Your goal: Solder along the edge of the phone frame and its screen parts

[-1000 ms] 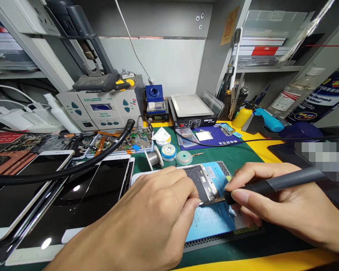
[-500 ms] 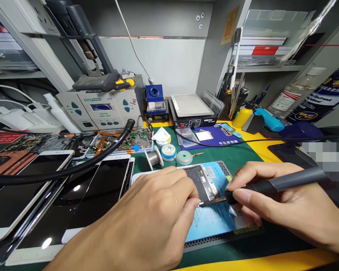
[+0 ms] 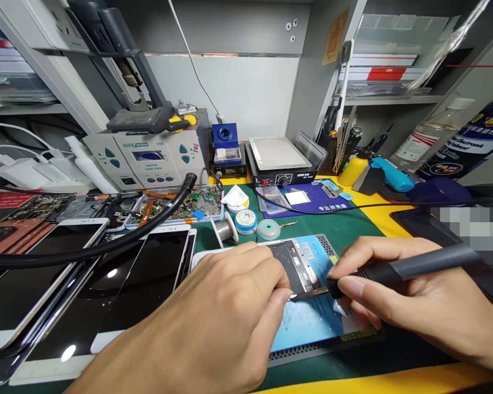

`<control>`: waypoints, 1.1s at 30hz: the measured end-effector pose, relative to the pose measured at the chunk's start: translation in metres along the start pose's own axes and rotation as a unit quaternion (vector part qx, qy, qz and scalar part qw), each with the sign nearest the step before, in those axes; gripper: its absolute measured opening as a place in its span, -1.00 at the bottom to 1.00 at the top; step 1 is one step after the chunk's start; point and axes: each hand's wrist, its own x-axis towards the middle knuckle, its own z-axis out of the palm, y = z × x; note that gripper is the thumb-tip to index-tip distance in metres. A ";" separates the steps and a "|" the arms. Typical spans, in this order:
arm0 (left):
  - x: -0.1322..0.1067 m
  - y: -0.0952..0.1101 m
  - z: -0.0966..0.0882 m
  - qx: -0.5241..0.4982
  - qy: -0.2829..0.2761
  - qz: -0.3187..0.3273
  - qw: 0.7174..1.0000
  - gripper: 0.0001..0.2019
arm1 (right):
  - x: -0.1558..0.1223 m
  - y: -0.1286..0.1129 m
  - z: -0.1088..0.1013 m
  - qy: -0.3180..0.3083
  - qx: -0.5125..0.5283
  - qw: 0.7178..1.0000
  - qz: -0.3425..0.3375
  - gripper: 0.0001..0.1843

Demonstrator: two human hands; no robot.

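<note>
The right hand (image 3: pixel 414 309) was clamped around a dark pen-shaped tool (image 3: pixel 411 267), its metal tip at the near edge of the opened phone (image 3: pixel 298 262). The phone lay on a blue pad (image 3: pixel 308 323), near centre of the green mat (image 3: pixel 345 225). The left hand (image 3: pixel 213 317) covered its left part, fingers together; whether they pinched it could not be told.

Bench mat (image 3: pixel 353 224) is dark green w/ yellow edging. Pad (image 3: pixel 312 320) = light blue, black mesh-pattern rim. Phone (image 3: pixel 290 262) innards black. Tool (image 3: pixel 414 265) dark grey/black. Rework station (image 3: pixel 148 169) pale grey, teal btns. Bottle (image 3: pixel 350 169) yellow.
</note>
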 end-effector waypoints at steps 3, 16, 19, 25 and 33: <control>-0.001 0.000 0.000 -0.001 -0.002 0.000 1.000 -0.79 | 0.000 0.000 0.000 -0.002 -0.010 1.000 -0.005 -0.81; 0.001 -0.001 0.000 -0.009 -0.011 -0.007 1.000 -0.77 | 0.001 -0.005 0.000 0.003 -0.067 0.997 -0.035 -0.84; 0.000 -0.001 0.001 -0.009 -0.006 -0.001 1.000 -0.78 | -0.001 -0.004 0.000 0.007 -0.076 0.996 -0.049 -0.85; -0.001 -0.001 0.002 -0.004 -0.001 0.003 1.000 -0.77 | -0.001 -0.002 0.000 0.010 -0.053 0.998 -0.042 -0.81; 0.001 0.000 0.000 -0.004 -0.003 0.001 1.000 -0.77 | -0.002 -0.003 0.001 0.013 -0.053 0.997 -0.047 -0.83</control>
